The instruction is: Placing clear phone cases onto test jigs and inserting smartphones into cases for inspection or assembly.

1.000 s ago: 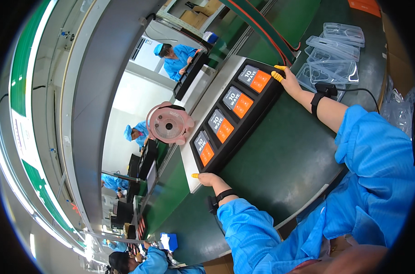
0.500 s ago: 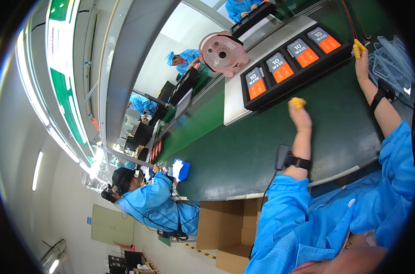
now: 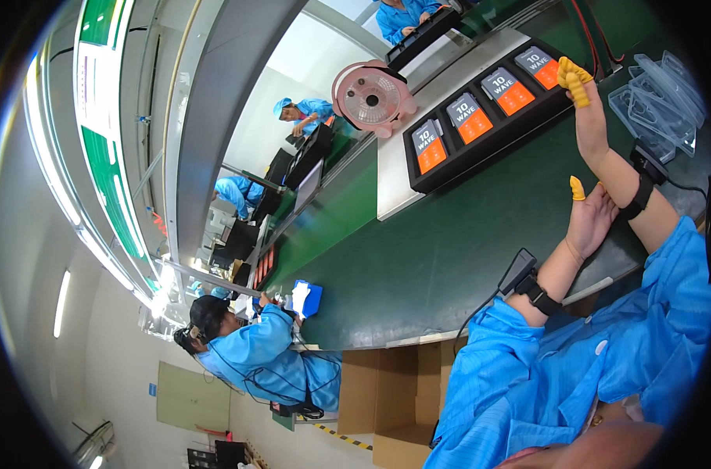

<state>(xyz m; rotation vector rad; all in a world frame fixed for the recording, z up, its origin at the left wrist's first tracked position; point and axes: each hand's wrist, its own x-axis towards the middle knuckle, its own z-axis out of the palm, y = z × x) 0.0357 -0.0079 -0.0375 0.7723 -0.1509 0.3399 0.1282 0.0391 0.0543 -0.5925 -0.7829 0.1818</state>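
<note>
At the far left, bright tube lights (image 3: 58, 305) curve beside a grey metal beam (image 3: 215, 102). Lower down, a co-worker (image 3: 254, 344) in a blue smock and dark cap sits at the green worktop (image 3: 449, 258), near a blue bin (image 3: 312, 301) with white material in it. An open cardboard box (image 3: 359, 391) stands below the worktop's edge. Higher up, a round pink fan (image 3: 363, 98) stands just beside a pale board (image 3: 395, 187). On that board lies a long black tray (image 3: 492, 148), set slantwise, its 4 compartments each holding 1 grey-and-orange pack (image 3: 428, 147). At the tray's right end is the right hand (image 3: 587, 113), yellow cots on its bunched fingers; whether they touch the rim or grip anything, I cannot tell. Below it, near the right forearm, the left hand (image 3: 590, 224) is held with its yellow-tipped thumb spread apart from the other fingers, nothing visible in it. Both wrists wear black straps. Farther right, clear plastic cases (image 3: 657, 105) lie in a loose, overlapping pile.
</note>
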